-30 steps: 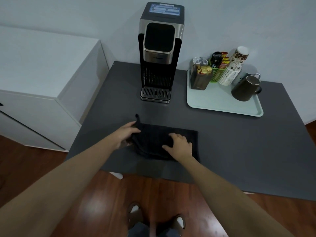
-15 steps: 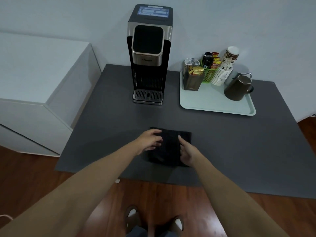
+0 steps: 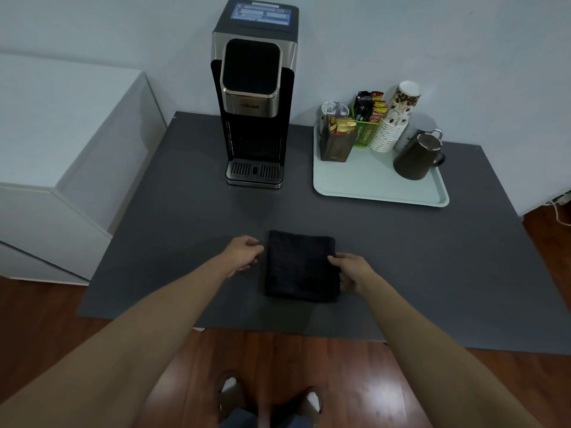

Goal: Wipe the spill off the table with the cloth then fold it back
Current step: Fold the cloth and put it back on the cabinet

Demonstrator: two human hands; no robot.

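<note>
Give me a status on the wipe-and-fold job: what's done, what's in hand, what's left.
Done, by the look of it: no spill shows on the grey table, and the black cloth lies flat as a compact folded rectangle near the front edge. In hand: the right hand touches the cloth's right edge, while the left hand sits just off its left edge, loosely curled and empty. Left: at most squaring it up and letting go.

We see the black cloth (image 3: 301, 269) folded flat on the grey table (image 3: 432, 257), w/ left hand (image 3: 244, 253) loosely curled just beside its left edge, right hand (image 3: 350, 273) touching its right edge, and dispenser (image 3: 255, 97) and tray (image 3: 380, 186) well behind.
</note>
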